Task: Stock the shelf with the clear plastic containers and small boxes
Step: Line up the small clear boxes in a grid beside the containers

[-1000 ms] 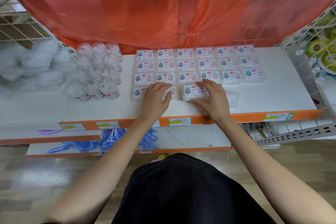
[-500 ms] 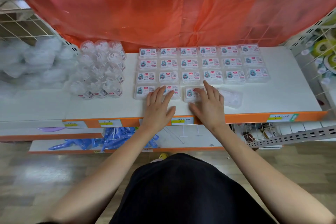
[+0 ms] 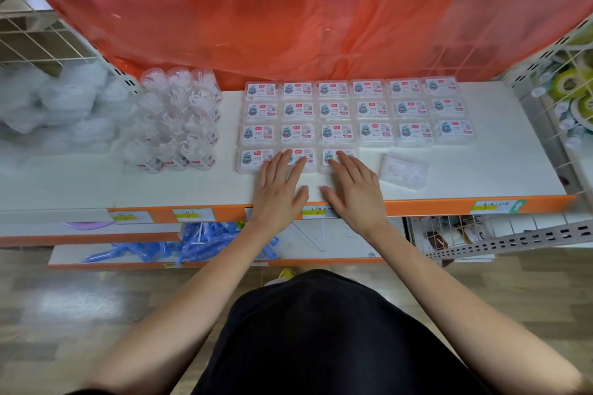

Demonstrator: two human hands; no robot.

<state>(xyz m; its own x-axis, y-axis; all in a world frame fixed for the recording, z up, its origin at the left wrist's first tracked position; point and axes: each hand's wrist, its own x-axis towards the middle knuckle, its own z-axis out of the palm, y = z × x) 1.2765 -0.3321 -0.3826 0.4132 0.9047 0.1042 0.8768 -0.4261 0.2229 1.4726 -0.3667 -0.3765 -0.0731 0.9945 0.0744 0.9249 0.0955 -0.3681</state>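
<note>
On the white shelf (image 3: 481, 176), set out flat in a grid, labelled small boxes (image 3: 333, 109): three full rows of six at the back, plus a front row of only three at the left end. Left hand (image 3: 279, 189) spread flat, fingers straight, fingertips resting on the middle box (image 3: 308, 155) of that front row, palm down on bare shelf near the orange front edge. Right hand (image 3: 356, 192) likewise flat and unclenched, fingertips on the front row's rightmost box (image 3: 325, 154), gripping nothing. Thumbs pointing toward each other, close but not touching. Just right of the right hand, lying askew and apart from the grid, one loose box (image 3: 404, 170) with no label showing. Left of the grid, packed together in rows, clear plastic containers (image 3: 179, 119) with white contents, reaching from the back of the shelf toward the front. Hanging behind and above everything, an orange plastic sheet (image 3: 288, 9). Along the front edge, price tags (image 3: 192, 215). On the lower shelf, a heap of blue items (image 3: 192, 247).
</note>
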